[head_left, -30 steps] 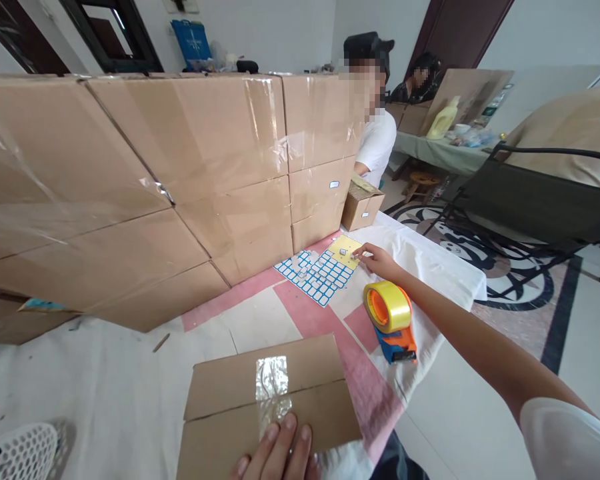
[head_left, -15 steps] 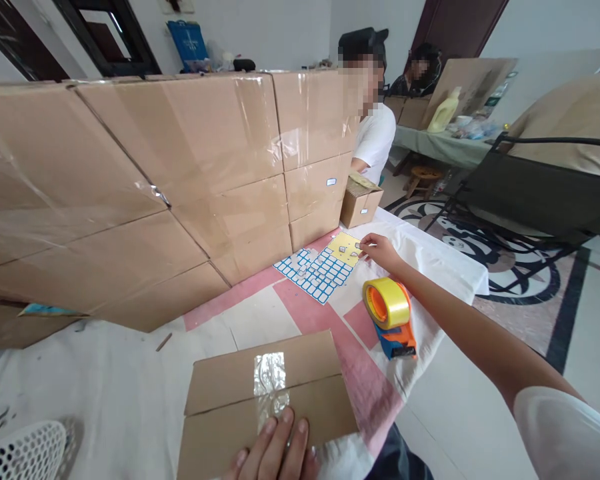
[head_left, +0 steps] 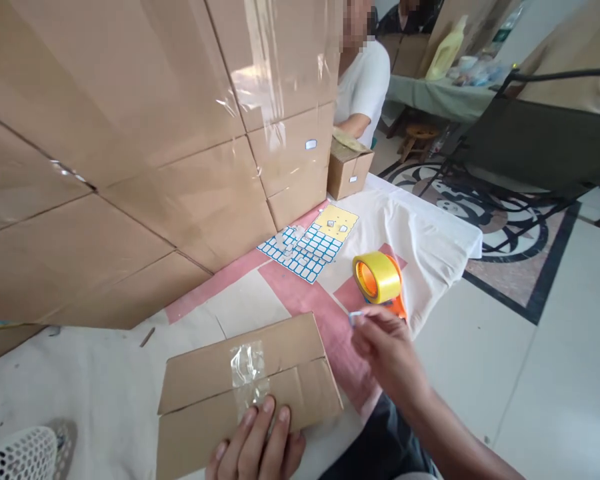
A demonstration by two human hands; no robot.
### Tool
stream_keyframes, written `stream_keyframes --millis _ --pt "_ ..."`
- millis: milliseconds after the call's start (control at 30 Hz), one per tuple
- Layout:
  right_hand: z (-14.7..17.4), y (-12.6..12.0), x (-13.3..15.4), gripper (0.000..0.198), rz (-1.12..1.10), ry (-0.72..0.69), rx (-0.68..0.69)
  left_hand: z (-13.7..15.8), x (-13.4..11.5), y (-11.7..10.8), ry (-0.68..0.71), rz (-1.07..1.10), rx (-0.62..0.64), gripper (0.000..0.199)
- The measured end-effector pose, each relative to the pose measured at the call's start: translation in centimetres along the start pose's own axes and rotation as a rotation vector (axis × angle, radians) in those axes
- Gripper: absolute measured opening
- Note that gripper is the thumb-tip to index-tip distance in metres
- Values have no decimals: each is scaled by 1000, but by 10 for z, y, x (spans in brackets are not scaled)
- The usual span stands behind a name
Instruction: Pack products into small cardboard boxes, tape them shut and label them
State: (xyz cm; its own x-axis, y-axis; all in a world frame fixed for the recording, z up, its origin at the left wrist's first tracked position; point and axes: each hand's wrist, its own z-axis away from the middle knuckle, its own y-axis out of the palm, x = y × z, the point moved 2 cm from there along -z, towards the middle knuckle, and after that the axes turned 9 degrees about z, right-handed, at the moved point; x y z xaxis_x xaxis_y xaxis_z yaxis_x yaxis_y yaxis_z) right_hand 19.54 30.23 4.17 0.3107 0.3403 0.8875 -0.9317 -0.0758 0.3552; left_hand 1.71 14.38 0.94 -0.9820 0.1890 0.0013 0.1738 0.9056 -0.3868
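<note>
A cardboard box (head_left: 200, 373) with clear tape across its top seam lies in front of me. My left hand (head_left: 260, 440) rests on it, fingers stretched out over the lower end of the tape. Between thumb and finger, my right hand (head_left: 385, 340) pinches a small blue-edged white label (head_left: 354, 317), to the right of the box. Just beyond that hand is a tape dispenser (head_left: 379, 279) with a yellow roll and orange body. Farther back lie blue-bordered label sheets (head_left: 310, 257) and a yellow backing sheet (head_left: 336, 221) with a few labels left on it.
A wall of stacked taped boxes (head_left: 180, 133) rises at the left and back. A smaller box (head_left: 349, 167) with a label stands at its end, near a seated person (head_left: 370, 80). A white perforated basket (head_left: 20, 453) is at lower left, a dark folding chair (head_left: 540, 140) at right.
My right hand has come back from the yellow sheet toward the box, with a label in its fingers. The view has tilted down. My left hand stays on the box.
</note>
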Motion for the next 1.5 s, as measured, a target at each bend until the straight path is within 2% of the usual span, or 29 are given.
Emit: stream_keyframes --millis 100,167,333,533,700,833,967,1133,1300,1400,1500 --pt "8 9 -46 37 -92 247 88 0 4 -1 30 9 48 13" --pt "4 8 -58 41 -102 292 112 1 4 -3 61 9 50 12" --pt "1 3 -57 38 -51 336 172 4 7 -3 82 -1 41 8" --pt "6 7 -56 42 -75 402 209 9 12 -5 131 23 70 9" --pt "8 8 -60 40 -115 437 203 6 13 -5 125 15 76 10" --pt "8 7 -63 34 -132 448 209 0 14 -2 171 27 66 9" --pt "6 5 -67 28 -84 400 216 -1 19 0 229 45 47 12" --pt "14 -2 -74 23 106 200 244 4 21 -3 209 41 75 13" --pt "40 -11 -80 42 319 43 382 -1 12 -5 57 -1 159 22" --pt "43 -14 -79 56 359 -7 399 -5 7 -6 71 -2 188 24" --pt "33 -11 -70 59 430 -53 511 -6 7 -5 87 -30 187 31"
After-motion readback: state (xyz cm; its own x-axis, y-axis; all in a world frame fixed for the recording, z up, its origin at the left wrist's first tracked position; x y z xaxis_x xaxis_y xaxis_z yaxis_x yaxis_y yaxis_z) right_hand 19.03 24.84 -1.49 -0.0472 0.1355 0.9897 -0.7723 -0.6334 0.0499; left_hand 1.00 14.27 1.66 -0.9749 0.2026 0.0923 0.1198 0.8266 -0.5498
